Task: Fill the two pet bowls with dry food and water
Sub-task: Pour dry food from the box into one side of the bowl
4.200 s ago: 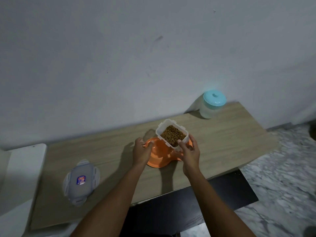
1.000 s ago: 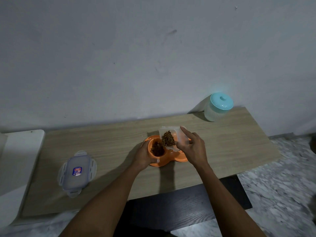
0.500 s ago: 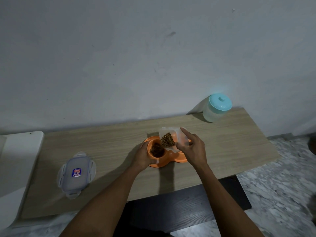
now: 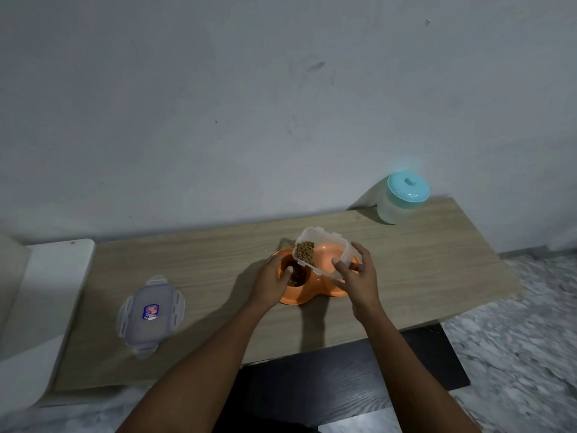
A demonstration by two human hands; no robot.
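The orange double pet bowl [image 4: 312,287] sits near the middle of the wooden bench top [image 4: 203,270], against the wall side, and there is only 1 view to go by, the one from the person's head.

From there, the left hand [image 4: 271,285] cups the bowl's left rim, fingers curled loosely round the edge with the thumb hooked just inside. The right hand [image 4: 356,276] grips the clear plastic food container [image 4: 324,251] by its far end, fingers spread along its side and closed firmly on it.

What has changed in the last second: the container was tipped hard over the left well with kibble sliding out; now it has been lifted and levelled off somewhat, its mouth still angled left, and the remaining dry food [image 4: 305,253] sits bunched at the lower lip. The left well [image 4: 296,276] holds a dark heap of kibble. The pour looks finished, or nearly so.

That would put the food half of the job about done. The right well [image 4: 331,260], seen through the container, looks bare, so water is still to come. The container's lid [image 4: 150,314] lies well apart to the left, and a jar with a turquoise lid [image 4: 402,198] stands at the far right corner; whether it holds water I cannot tell.
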